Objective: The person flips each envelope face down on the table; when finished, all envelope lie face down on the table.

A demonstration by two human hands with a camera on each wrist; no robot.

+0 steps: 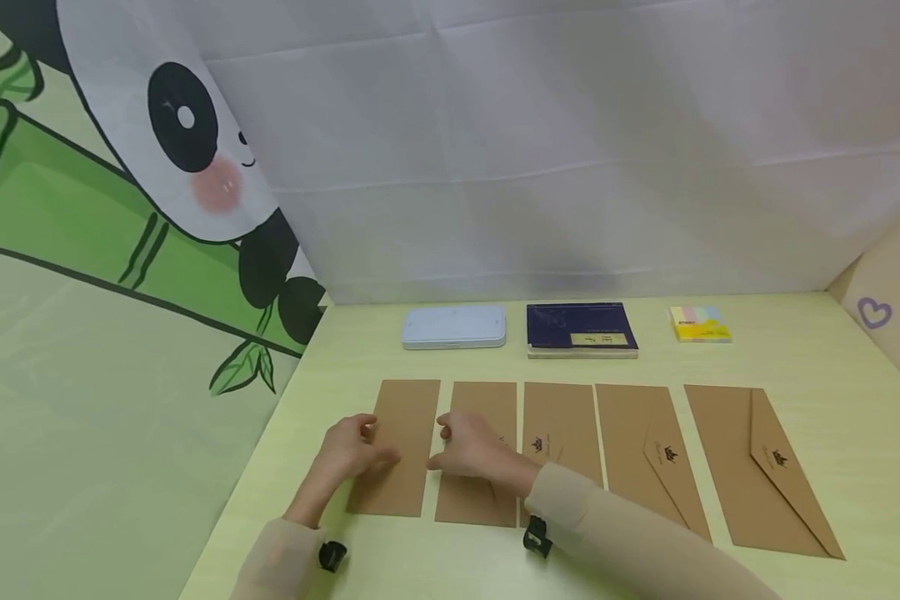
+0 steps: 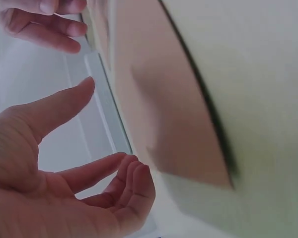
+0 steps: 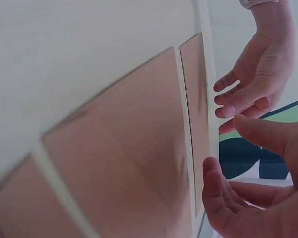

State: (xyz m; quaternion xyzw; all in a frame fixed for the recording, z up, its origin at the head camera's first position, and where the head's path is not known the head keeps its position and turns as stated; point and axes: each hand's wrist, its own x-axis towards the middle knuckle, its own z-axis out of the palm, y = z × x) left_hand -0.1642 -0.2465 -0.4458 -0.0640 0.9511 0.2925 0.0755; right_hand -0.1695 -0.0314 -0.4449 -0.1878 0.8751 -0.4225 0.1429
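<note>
"Pale tabletop [image 1: 855,467], white cloth [image 1: 555,150] hung behind. Where are the envelopes [image 1: 727,467]?"

"Five brown ones lie in a row, nearer than the pale case [image 1: 453,327], navy book [image 1: 581,325] and sticky notes [image 1: 699,325]."

"Anything held?"

"Nothing. Left hand [image 1: 348,450] is at the leftmost envelope [image 1: 408,487], fingers loosely bent; right hand [image 1: 476,450], just as relaxed, is over the second envelope [image 1: 465,504]. Whether either is touching, I can't tell."
</note>
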